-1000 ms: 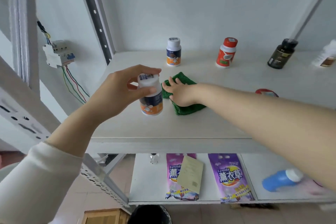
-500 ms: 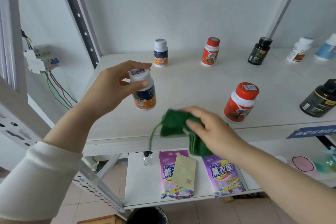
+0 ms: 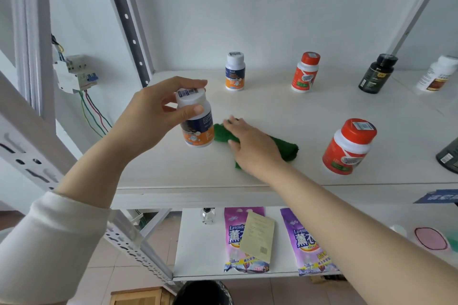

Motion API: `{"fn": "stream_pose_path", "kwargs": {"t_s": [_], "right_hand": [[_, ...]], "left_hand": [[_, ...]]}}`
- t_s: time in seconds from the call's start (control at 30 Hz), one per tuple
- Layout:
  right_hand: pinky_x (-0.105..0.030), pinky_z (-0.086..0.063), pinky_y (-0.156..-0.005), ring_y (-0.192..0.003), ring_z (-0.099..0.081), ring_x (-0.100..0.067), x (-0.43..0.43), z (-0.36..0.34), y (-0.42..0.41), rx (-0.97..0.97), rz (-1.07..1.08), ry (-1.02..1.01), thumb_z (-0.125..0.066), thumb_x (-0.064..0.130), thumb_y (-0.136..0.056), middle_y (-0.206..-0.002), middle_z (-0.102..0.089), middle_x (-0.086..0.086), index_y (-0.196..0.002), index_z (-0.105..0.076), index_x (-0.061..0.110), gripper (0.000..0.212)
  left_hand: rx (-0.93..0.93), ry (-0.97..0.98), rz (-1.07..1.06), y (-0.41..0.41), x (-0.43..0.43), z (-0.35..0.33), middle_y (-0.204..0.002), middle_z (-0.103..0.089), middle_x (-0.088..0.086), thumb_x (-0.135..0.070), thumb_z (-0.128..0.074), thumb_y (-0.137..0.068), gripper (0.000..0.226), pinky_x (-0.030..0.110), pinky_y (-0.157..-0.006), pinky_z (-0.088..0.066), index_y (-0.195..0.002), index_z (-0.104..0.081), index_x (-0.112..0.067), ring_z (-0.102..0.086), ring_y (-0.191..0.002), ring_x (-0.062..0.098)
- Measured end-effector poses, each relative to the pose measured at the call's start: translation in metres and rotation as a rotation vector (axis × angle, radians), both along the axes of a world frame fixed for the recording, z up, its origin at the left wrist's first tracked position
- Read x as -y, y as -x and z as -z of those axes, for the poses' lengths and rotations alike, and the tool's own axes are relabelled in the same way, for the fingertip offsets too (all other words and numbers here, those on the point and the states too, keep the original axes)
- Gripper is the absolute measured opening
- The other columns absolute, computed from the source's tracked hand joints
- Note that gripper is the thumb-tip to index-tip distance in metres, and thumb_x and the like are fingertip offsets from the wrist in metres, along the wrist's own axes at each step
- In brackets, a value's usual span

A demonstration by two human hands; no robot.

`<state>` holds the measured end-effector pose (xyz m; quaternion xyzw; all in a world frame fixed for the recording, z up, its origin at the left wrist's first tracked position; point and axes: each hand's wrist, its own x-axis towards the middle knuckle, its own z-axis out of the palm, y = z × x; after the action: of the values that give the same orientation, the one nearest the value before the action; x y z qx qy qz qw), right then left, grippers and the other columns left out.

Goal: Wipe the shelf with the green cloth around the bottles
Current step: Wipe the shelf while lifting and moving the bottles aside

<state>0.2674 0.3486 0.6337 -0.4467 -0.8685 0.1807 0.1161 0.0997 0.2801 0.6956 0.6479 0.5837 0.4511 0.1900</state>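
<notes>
Green cloth [image 3: 285, 147] half hidden under flat right fingers [image 3: 235, 124]; left fingers [image 3: 189, 111] grip white-capped bottle [image 3: 198, 129].

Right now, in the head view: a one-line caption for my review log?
Left hand holds a white-capped bottle above the shelf while the right hand presses the green cloth onto it.

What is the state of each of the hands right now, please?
Left hand: grips the white-capped bottle around its cap.
Right hand: open, flat fingers pressing the green cloth on the shelf.
</notes>
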Motion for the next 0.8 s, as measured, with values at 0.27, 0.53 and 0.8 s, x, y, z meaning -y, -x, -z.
{"fn": "stream_pose_path", "kwargs": {"t_s": [0.27,0.53,0.8], "right_hand": [[-0.028,-0.020,-0.114,-0.144,-0.022,-0.016,0.050,0.013,-0.014,-0.006,-0.133,-0.245,-0.039,0.011,-0.096,-0.156,-0.019,-0.002,-0.146,-0.025,0.015,0.052],[-0.033,-0.012,-0.117,-0.146,-0.001,-0.024,-0.058,-0.005,-0.022,0.178,0.376,-0.003,-0.029,0.012,-0.099,-0.159,0.000,-0.006,-0.149,-0.004,0.011,0.057],[-0.035,-0.011,-0.119,-0.147,0.006,-0.019,-0.028,-0.008,-0.022,0.175,0.105,0.127,-0.032,-0.004,-0.090,-0.158,0.013,-0.004,-0.149,-0.003,0.018,0.069]], "left_hand": [[0.001,-0.002,0.007,0.006,-0.001,-0.003,-0.112,-0.066,-0.017,-0.022,-0.065,-0.081,0.034,0.029,-0.090,-0.052,-0.099,-0.058,-0.049,-0.061,-0.107,0.008],[-0.001,0.061,0.096,-0.010,-0.007,0.017,-0.107,-0.063,-0.028,-0.020,-0.067,-0.080,0.037,0.011,-0.083,-0.049,-0.097,-0.057,-0.052,-0.058,-0.101,-0.003],[0.019,0.088,0.232,-0.035,-0.015,0.027,-0.112,-0.064,-0.018,-0.018,-0.068,-0.080,0.037,0.009,-0.083,-0.047,-0.102,-0.058,-0.047,-0.059,-0.101,0.002]]}}
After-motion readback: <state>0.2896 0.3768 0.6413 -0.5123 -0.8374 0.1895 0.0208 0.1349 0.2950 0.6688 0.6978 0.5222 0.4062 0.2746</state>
